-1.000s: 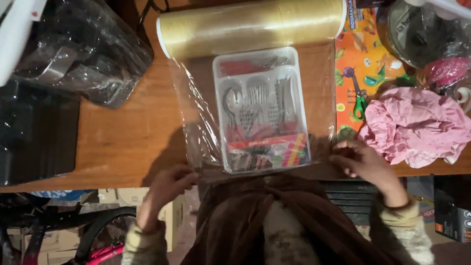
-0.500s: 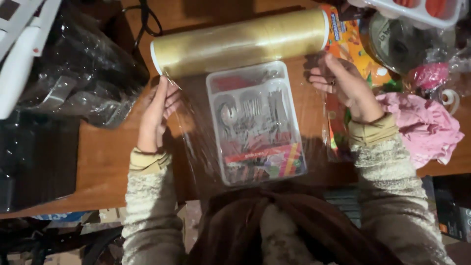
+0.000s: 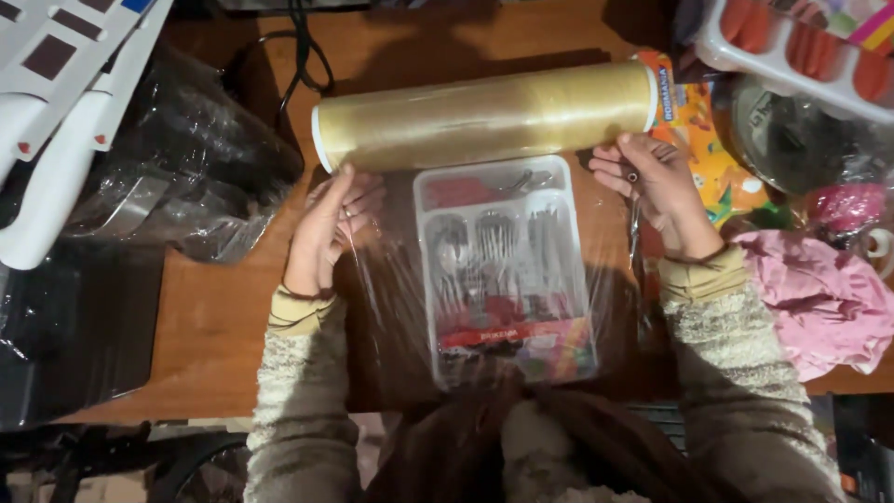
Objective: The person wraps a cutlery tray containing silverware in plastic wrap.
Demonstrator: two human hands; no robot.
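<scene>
Far left: white boards with dark squares [image 3: 65, 84], cut off by the frame edge, lie over crumpled clear plastic wrapping [image 3: 177, 177] at the tabletop's left edge; what the wrapping covers is hard to make out.
Left hand [image 3: 326, 233]: flat, fingers loosely spread, pressing the clear film [image 3: 391, 307] down on the wooden tabletop [image 3: 214, 317] just below the roll's left end; the grip closes on nothing.
Roll of film [image 3: 484, 114]: lies crosswise toward the far edge, its sheet drawn toward the near edge over the tray.
Cutlery tray [image 3: 503, 270]: white, mid-tabletop, touching the roll's near side, under the film; forks and spoons show blurred through it, and the coloured items at its near end cannot be identified.
Right hand [image 3: 656, 191]: beside the roll's right end, fingers curled; whether it pinches the film's edge cannot be told.
Right side: an orange printed package [image 3: 703, 140] is partly hidden behind the hand, a pink crumpled cloth [image 3: 819, 298] sits at the right edge, and a white mould with red hollows [image 3: 801, 56] is cut off at the far right corner.
Near edge: the person's dark hair hides the tray's near rim.
</scene>
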